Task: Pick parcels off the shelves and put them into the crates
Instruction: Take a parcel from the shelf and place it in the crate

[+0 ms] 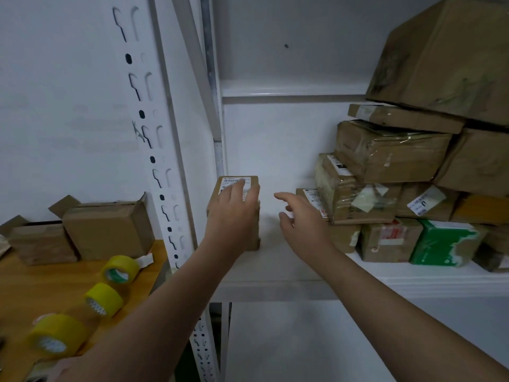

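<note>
1. Your left hand (pixel 235 213) lies flat on top of a small brown parcel (pixel 253 186), fingers spread over its white label (pixel 234 181). The palm presses down on the lid; the fingers are not curled around the sides, so this is a resting touch and not a closed grasp.

2. The parcel stands alone at the left end of the white shelf (pixel 275 274), close to the shelf's left wall and well apart from the other parcels.

3. Your right hand (pixel 301 219) hovers over the bare shelf just to the right of that parcel, fingers loosely spread and holding nothing. Its fingertips point toward the parcel without touching it.

4. A pile of parcels (pixel 391 188) fills the right part of the same shelf. Most are brown cardboard wrapped in clear tape; one at the front is green and white (pixel 446 244). A large brown box (pixel 446 56) rests tilted on top of the pile.

5. A white slotted upright (pixel 154 150) stands left of the shelf.

6. Left of the upright lies a wooden table (pixel 24 285). On it stand two brown boxes (pixel 107 230) with open flaps against the wall, and three rolls of yellow tape (pixel 104 296) in a diagonal row nearer to you.

7. No crate appears in this view.
</note>
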